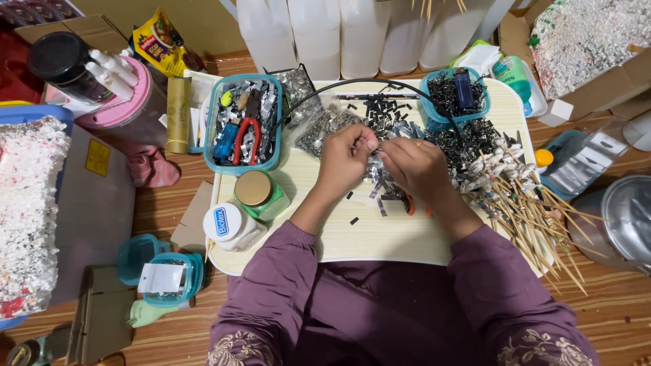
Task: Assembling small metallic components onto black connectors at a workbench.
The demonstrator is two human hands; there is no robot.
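Teal plastic at far left: 2 small lidded tubs (163,274) on the wooden floor (169,339), just beside the pale counter (380,240). On the counter's left edge, a white jar (230,227) touching a green jar with a gold lid (261,195). Behind them, a teal tray (244,122) holding red-handled pliers (245,139) among silver scraps. Further right, a heap of silver and black foil strips (380,115) under a black cable (352,87).

At centre, left hand (344,161) and right hand (415,166) meeting fingertip to fingertip, both pinched on 1 small silver strip (375,148), held just above the loose strips. Exact finger placement too small to tell.

To the right, a teal bowl (434,112) of dark pieces with a blue lighter (464,89) on top, then a fan of wooden skewers (536,217) carrying finished foil shapes, overhanging the counter's right edge.

Risks, as a judgement: a slipped pinch likely to drop the strip into the matching litter below, hard to pick out again; right sleeve lying near the skewers, so a sideways elbow could sweep them off the edge; cable close behind the hands, prone to snagging and scattering the heap.
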